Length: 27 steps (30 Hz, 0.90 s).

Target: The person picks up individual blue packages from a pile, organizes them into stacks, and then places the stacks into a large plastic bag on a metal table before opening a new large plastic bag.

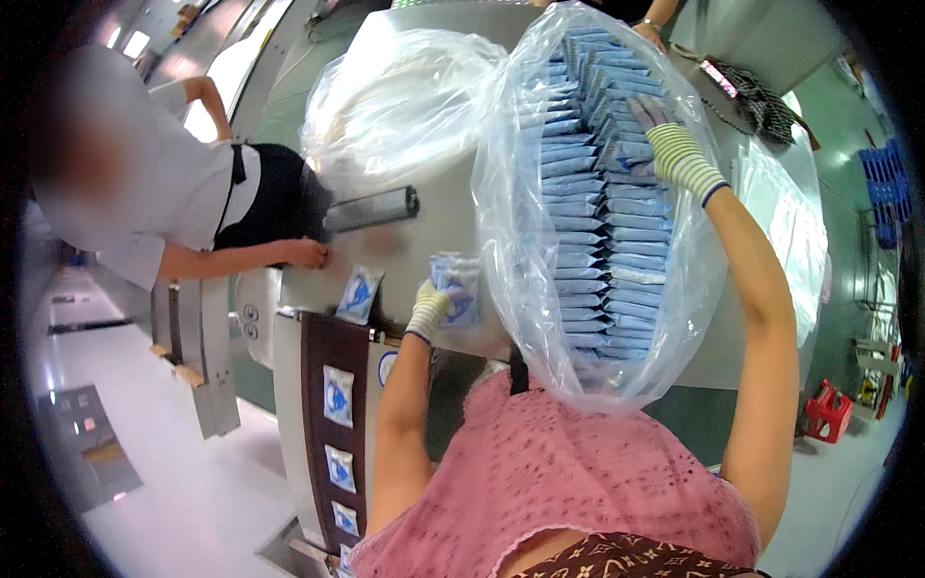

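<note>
In the head view, the left hand [430,306], in a white and yellow striped glove, is at a small stack of packets [458,289], white and blue ones. Its fingers are closed on the side of the stack, which is over the grey surface [443,220]. The right hand [672,144] wears the same kind of glove (its cuff has a blue edge) and reaches into a big clear bag [501,212]. That bag is full of blue packets [570,238] that stand close together in two long rows. The right fingers touch the packets near the far end, but I cannot tell if they grip any. To the left, a dark belt [330,339] carries more packets [338,395] in a line, and one loose packet [360,294] lies just past its end. A dark grey tube [371,209] lies farther back, near a second clear bag [400,106], all crumpled. A co-worker in a white shirt [198,183] is at the left, with one hand [306,253] near the loose packet. Another person's hand [651,37] is beside the far end of the full bag.
</note>
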Available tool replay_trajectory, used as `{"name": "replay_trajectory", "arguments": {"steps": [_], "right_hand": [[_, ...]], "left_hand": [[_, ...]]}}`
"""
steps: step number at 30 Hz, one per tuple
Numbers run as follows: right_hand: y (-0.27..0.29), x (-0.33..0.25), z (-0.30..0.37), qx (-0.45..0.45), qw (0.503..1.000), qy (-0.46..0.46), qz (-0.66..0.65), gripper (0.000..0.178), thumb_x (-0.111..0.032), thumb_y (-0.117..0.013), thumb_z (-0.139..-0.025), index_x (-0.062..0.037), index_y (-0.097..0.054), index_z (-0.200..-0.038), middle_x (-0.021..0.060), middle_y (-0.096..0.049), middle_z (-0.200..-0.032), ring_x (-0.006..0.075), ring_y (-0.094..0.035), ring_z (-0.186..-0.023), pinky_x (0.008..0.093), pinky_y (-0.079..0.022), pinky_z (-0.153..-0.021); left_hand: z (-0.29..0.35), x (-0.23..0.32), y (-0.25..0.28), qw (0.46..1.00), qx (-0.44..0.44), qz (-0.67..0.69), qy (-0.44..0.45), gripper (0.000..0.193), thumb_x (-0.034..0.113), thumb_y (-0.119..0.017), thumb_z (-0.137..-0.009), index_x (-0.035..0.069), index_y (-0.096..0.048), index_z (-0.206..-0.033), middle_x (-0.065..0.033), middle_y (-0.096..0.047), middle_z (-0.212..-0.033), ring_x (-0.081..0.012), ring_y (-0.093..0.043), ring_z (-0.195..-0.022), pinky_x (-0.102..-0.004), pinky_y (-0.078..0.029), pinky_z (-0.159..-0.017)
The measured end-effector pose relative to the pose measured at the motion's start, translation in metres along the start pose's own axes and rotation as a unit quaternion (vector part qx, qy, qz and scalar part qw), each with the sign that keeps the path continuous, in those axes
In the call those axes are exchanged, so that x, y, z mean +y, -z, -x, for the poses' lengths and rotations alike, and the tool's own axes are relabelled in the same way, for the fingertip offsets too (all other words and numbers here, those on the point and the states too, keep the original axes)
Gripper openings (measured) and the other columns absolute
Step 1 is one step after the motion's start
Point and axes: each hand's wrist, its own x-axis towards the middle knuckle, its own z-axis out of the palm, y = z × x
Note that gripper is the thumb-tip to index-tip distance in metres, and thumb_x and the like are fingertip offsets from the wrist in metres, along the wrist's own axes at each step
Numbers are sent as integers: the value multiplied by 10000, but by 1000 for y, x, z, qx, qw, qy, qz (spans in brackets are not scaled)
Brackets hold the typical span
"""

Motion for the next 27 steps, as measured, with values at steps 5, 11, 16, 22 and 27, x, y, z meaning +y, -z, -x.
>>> {"name": "replay_trajectory", "arguments": {"steps": [5, 11, 16, 22, 27], "right_hand": [[2, -6, 1, 16, 1000, 10, -15, 1085, -368, -793, -532, -147, -164, -1388, 127, -214, -1426, 304, -222, -1308, 438, -221, -1059], [-4, 2, -4, 39, 997, 59, -6, 1052, -391, -771, -565, -134, -165, -1386, 131, -219, -1421, 309, -213, -1307, 452, -182, -1070], [-10, 17, 6, 25, 999, 27, 2, 1064, -385, -777, -566, -138, -152, -1391, 120, -211, -1424, 299, -200, -1314, 453, -165, -1078], [-14, 20, 1, 28, 998, 51, -3, 979, -327, -754, -624, -124, -172, -1383, 125, -210, -1422, 301, -215, -1308, 442, -210, -1065], [-9, 57, 14, 143, 963, 52, -220, 681, -211, -667, -721, -61, -341, -1300, 219, -445, -1215, 360, -434, -1132, 390, -357, -957]], "left_hand": [[-30, -45, -30, 995, 66, 4, -70, 769, 321, -744, -556, 18, -441, -1194, -197, -568, -1032, -269, -567, -909, -366, -464, -791], [-22, -69, -59, 974, -10, 116, -192, 504, 210, -647, -698, 20, -482, -1134, -125, -534, -1082, -199, -552, -944, -318, -454, -805], [45, 19, 40, 820, -41, 471, -321, 337, 124, -693, -714, 58, -530, -1002, -52, -574, -881, -152, -575, -745, -280, -501, -650], [203, 257, 50, 647, 101, -128, -745, 577, 221, -728, -615, 16, -489, -1098, -168, -563, -1005, -293, -549, -938, -430, -444, -780], [133, 316, -102, 687, 117, -445, -562, 631, 306, -690, -601, 39, -484, -1134, -220, -479, -1085, -354, -470, -1031, -486, -338, -913]]}}
